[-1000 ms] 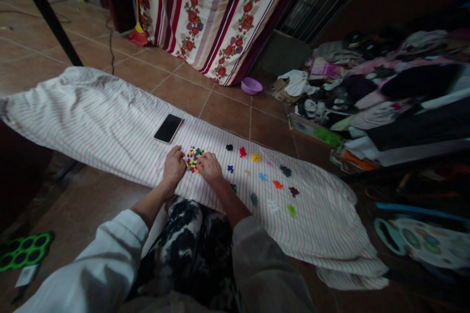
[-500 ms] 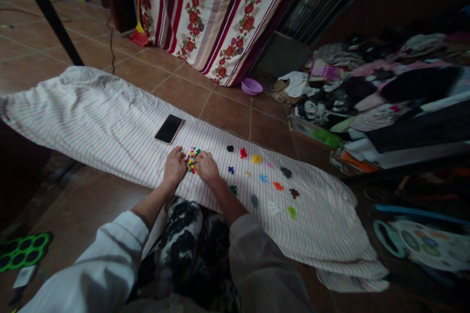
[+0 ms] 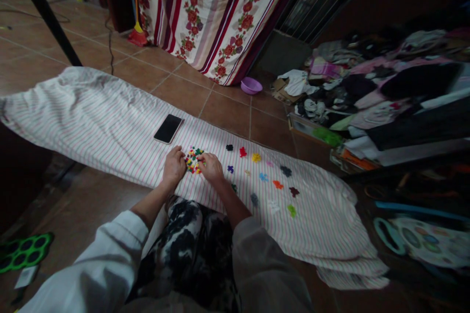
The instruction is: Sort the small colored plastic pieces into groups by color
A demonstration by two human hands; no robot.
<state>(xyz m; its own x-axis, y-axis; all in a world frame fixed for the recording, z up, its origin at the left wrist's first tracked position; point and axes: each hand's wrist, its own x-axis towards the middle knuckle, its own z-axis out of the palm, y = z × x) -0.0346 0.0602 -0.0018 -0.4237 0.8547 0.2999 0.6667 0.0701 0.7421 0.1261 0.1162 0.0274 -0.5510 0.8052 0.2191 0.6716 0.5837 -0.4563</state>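
Note:
A mixed pile of small coloured pieces lies on the striped cloth between my hands. My left hand rests at the pile's left edge, its fingers curled; whether they hold anything is hidden. Over the pile's right side, my right hand has thumb and fingertips pinched together on something too small to make out. Single-colour clusters are spread to the right, among them black, red, yellow, orange and lime green.
A phone lies on the cloth behind my left hand. Beyond the cloth's far edge, a purple bowl stands on the tiled floor near a floral curtain. Heaped clothes fill the right side.
My right hand has shifted slightly to the right, showing more of the mixed pile. My left hand has hardly moved.

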